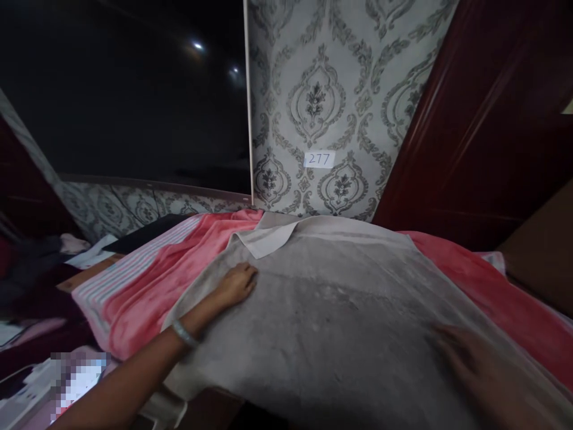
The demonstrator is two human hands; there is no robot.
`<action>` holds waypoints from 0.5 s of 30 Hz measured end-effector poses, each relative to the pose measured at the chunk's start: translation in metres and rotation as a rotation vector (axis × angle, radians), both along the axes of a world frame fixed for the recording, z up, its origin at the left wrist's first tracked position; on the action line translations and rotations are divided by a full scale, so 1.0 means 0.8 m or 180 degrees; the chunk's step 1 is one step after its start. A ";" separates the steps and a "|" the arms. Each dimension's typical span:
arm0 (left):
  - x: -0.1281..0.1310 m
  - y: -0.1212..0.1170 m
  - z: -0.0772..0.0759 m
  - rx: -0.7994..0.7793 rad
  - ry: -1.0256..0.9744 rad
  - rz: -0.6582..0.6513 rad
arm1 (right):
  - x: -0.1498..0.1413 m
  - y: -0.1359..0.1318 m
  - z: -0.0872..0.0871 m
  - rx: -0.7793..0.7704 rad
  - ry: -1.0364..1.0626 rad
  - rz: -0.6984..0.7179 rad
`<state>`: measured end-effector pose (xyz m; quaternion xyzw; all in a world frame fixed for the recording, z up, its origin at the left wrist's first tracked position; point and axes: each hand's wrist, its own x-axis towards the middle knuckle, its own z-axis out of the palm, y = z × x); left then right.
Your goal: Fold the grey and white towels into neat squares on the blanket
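Note:
A grey plush blanket [340, 322] lies spread over the surface before me, with a paler corner [268, 239] folded over near its far left edge. Close to that corner, my left hand [237, 283] rests on the blanket, palm down and fingers bent; no bunched cloth shows in it. A bracelet circles that wrist. My right hand [470, 364], blurred, is over the near right part of the blanket with its fingers apart. Underneath, a pink blanket [179, 263] with a striped border shows on the left, and more pink shows on the right.
A large dark television screen [134, 89] is at the back left. Beside it, patterned wallpaper [316, 101] bears a paper label [319, 159] reading 277. Dark red wood [470, 119] rises at the right. At lower left lies a lit, pixelated screen [80, 382] among clutter.

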<state>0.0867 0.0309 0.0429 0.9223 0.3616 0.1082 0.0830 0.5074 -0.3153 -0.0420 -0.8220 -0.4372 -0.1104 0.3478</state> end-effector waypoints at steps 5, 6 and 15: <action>0.053 0.037 -0.001 -0.0198 -0.0298 0.0816 | -0.020 0.043 -0.033 0.0030 0.0081 0.0374; 0.057 0.046 -0.001 -0.0251 -0.0374 0.0951 | -0.019 0.042 -0.038 0.0037 0.0094 0.0384; 0.074 0.110 -0.011 -0.1333 -0.1388 0.1123 | -0.011 0.032 -0.040 0.0046 0.0192 0.0331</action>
